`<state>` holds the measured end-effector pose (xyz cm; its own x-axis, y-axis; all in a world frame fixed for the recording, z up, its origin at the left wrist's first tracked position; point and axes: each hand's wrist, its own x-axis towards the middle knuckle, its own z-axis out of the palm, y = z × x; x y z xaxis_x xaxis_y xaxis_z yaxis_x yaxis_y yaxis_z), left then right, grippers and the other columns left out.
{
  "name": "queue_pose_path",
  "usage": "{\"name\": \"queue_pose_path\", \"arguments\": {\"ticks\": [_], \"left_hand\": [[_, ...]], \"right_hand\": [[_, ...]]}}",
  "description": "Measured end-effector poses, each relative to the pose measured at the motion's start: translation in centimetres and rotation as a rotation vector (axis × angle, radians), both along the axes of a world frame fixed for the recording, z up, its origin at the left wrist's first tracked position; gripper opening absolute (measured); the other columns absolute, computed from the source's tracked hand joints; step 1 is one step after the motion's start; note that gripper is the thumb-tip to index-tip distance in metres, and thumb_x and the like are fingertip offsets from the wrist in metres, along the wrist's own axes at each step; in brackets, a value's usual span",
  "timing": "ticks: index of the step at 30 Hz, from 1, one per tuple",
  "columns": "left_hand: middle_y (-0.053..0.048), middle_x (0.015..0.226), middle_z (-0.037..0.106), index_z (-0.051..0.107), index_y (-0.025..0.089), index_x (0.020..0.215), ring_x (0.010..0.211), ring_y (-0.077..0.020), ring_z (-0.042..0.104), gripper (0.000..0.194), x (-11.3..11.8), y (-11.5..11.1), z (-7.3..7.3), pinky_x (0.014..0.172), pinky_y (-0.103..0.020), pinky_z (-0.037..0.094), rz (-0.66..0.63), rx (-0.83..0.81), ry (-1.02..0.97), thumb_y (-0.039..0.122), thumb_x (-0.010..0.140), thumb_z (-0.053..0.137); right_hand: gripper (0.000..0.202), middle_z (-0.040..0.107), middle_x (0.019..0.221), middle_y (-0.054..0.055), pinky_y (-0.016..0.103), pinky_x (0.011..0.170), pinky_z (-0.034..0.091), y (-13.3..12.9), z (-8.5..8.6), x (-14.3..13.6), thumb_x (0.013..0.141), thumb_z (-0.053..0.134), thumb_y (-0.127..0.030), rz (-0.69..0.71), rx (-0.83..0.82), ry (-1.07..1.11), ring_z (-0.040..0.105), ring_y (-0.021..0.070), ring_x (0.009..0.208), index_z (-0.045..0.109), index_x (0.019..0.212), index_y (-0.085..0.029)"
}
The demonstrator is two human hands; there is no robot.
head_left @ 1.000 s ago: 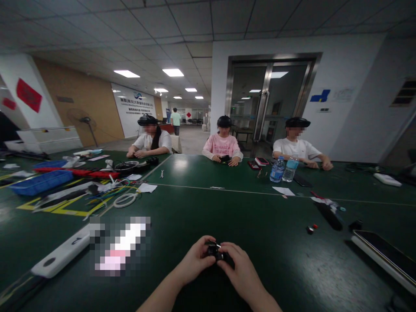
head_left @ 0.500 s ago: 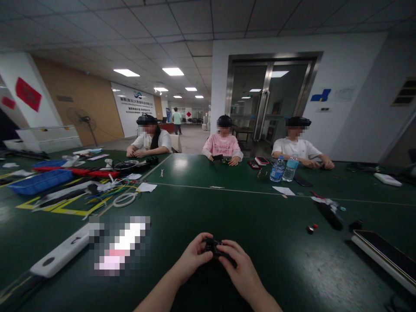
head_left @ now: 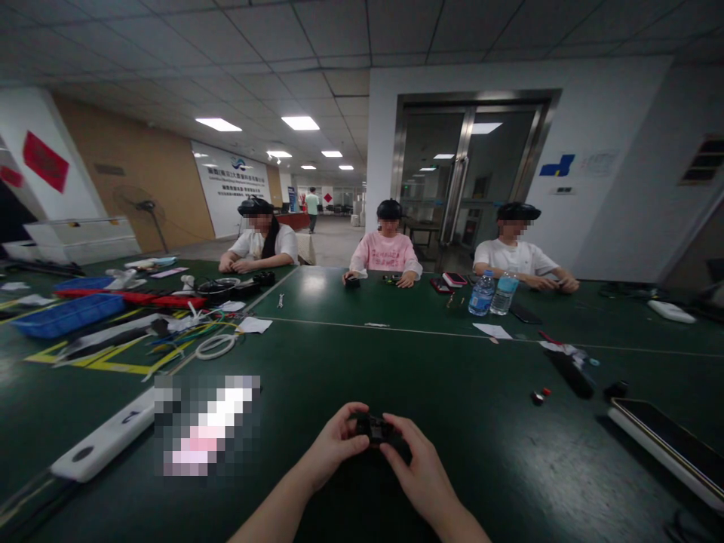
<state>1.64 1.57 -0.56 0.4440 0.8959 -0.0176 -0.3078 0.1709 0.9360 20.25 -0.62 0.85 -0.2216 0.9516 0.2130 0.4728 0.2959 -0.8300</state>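
Observation:
A small black device (head_left: 375, 431), too dark to name more exactly, is held just above the green table (head_left: 317, 362) near its front edge. My left hand (head_left: 338, 441) closes on its left end, thumb in front and fingers behind. At the other end my right hand (head_left: 417, 460) grips it between thumb and fingers. Part of the device is hidden by the fingers.
A white power strip (head_left: 107, 445) and a pixelated bright object (head_left: 218, 426) lie left. A blue tray (head_left: 71, 315) and cables (head_left: 215, 347) sit farther left. Right are a phone on a white box (head_left: 673, 445) and bottles (head_left: 481, 293). Three people sit opposite.
My right fingers have shifted slightly right, showing more of the black device between my hands. Across the table, the middle person's hand has lowered a dark object toward the tabletop.

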Motion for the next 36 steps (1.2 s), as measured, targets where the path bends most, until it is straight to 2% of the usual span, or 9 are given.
{"name": "queue_pose_path", "arguments": {"ticks": [9, 16, 28, 36], "left_hand": [[-0.006, 0.107, 0.058, 0.045, 0.023, 0.111, 0.101, -0.021, 0.055, 0.05, -0.3, -0.11, 0.4, 0.089, -0.038, 0.038, -0.012, 0.033, 0.046, 0.02, 0.067, 0.07], [-0.005, 0.101, 0.061, 0.041, 0.022, 0.115, 0.096, -0.0188, 0.058, 0.052, -0.3, -0.11, 0.37, 0.086, -0.035, 0.038, -0.041, 0.014, 0.017, 0.018, 0.07, 0.067], [-0.002, 0.091, 0.062, 0.045, 0.021, 0.104, 0.084, -0.0157, 0.06, 0.046, -0.11, 0.03, 0.21, 0.077, -0.029, 0.04, -0.031, 0.012, 0.015, 0.021, 0.066, 0.071], [-0.003, 0.095, 0.062, 0.045, 0.021, 0.106, 0.089, -0.0159, 0.059, 0.041, -0.18, 0.03, 0.19, 0.081, -0.03, 0.04, -0.05, 0.016, 0.0, 0.017, 0.071, 0.066]], "right_hand": [[0.033, 0.059, 0.111, 0.0, 0.031, 0.089, 0.045, 0.02, 0.01, -0.11, 0.077, 0.055, -0.027, -0.009, 0.019, 0.02, 0.056, 0.0195, 0.103, 0.055, 0.11, -0.03], [0.031, 0.058, 0.109, 0.001, 0.033, 0.088, 0.046, -0.15, 0.31, -0.09, 0.078, 0.053, -0.026, 0.003, -0.009, 0.024, 0.055, 0.0208, 0.102, 0.055, 0.109, -0.029], [0.026, 0.057, 0.109, 0.003, 0.032, 0.09, 0.044, -0.2, 0.46, -0.19, 0.08, 0.051, -0.024, 0.036, 0.018, 0.006, 0.054, 0.0196, 0.102, 0.056, 0.105, -0.025], [0.025, 0.056, 0.109, 0.003, 0.031, 0.088, 0.045, -0.09, 0.37, -0.15, 0.08, 0.052, -0.024, 0.045, 0.004, 0.026, 0.054, 0.0192, 0.1, 0.057, 0.104, -0.026]]}}
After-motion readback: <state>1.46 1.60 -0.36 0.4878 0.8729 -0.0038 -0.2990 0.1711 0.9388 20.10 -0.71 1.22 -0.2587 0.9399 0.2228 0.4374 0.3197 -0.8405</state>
